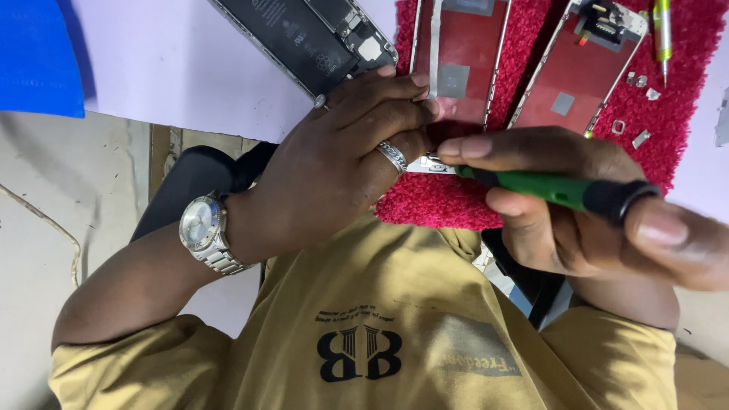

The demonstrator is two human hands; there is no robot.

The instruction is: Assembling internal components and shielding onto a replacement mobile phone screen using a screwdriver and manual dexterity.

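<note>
The screen panel (pixel 459 61), lying back-side up on the red mat (pixel 433 203), is being worked on at its lower end, where a small metal bracket (pixel 431 163) is showing between the two hands. The left hand (pixel 342 163) is pressing down on that end, its fingertips curled closed over the panel's lower edge and corner. The right hand (pixel 562 205) is gripping a green screwdriver (pixel 558 190), fingers wrapped shut around the shaft, with the tip pointing at the bracket; the tip itself is hidden behind the left fingers.

Judging by the layout, the disassembly is looking well advanced: the phone body (pixel 304 38) with its battery is already lying apart on the table (pixel 175 61), a second panel (pixel 581 64) is resting just beside the first, and loose small plates (pixel 636 106) are sitting on the mat near a tool with a yellow-green handle (pixel 663 30). The bracket at the panel's lower end is seemingly what is left to deal with
</note>
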